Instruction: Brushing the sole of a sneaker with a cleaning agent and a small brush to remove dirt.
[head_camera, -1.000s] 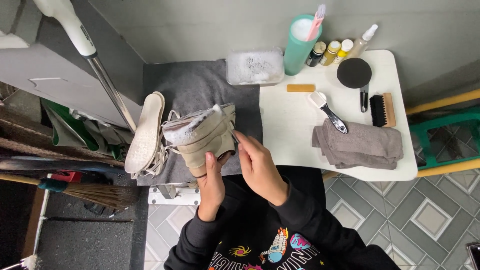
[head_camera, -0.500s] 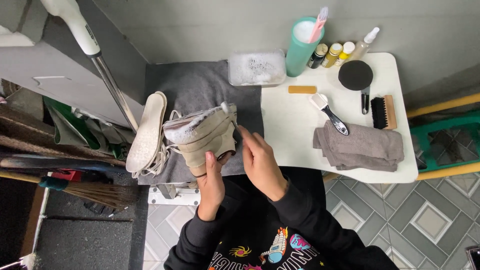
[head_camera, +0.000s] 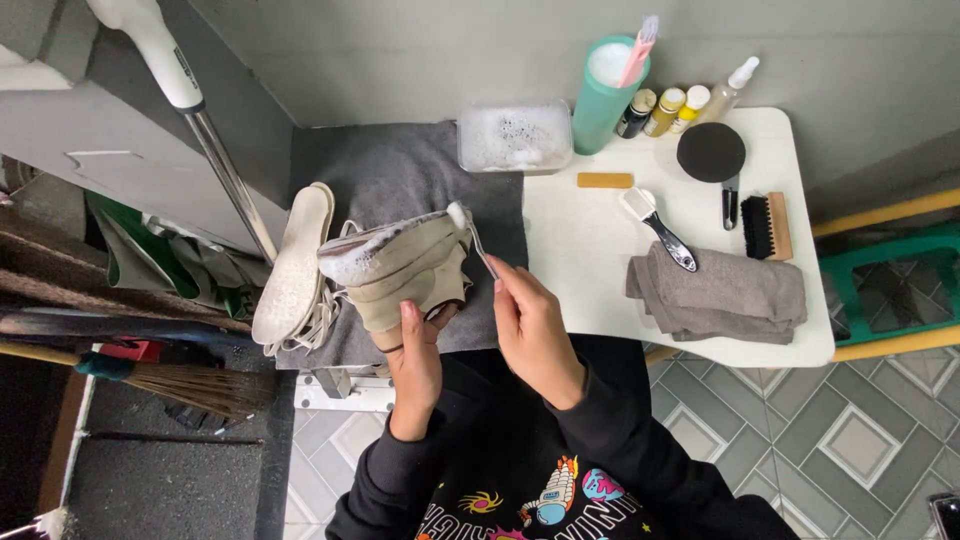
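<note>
My left hand (head_camera: 415, 350) grips a beige shoe (head_camera: 405, 265) from below, holding it on its side above a grey mat (head_camera: 395, 165). White foam covers the shoe's sole edge. My right hand (head_camera: 530, 325) holds a small toothbrush (head_camera: 470, 232) whose foamy head touches the shoe's upper right end. A white insole (head_camera: 293, 262) and loose laces (head_camera: 312, 320) lie on the mat just left of the shoe.
On the white table (head_camera: 590, 260) stand a clear tub of soapy water (head_camera: 514, 136), a teal cup with a pink brush (head_camera: 610, 90), several small bottles (head_camera: 668, 108), a round black sponge (head_camera: 711, 152), brushes (head_camera: 768, 226) and folded grey cloths (head_camera: 720, 292). A broom (head_camera: 160, 385) lies left.
The right hand has moved the toothbrush slightly along the shoe's end; the shoe stays held in the left hand at about the same spot.
</note>
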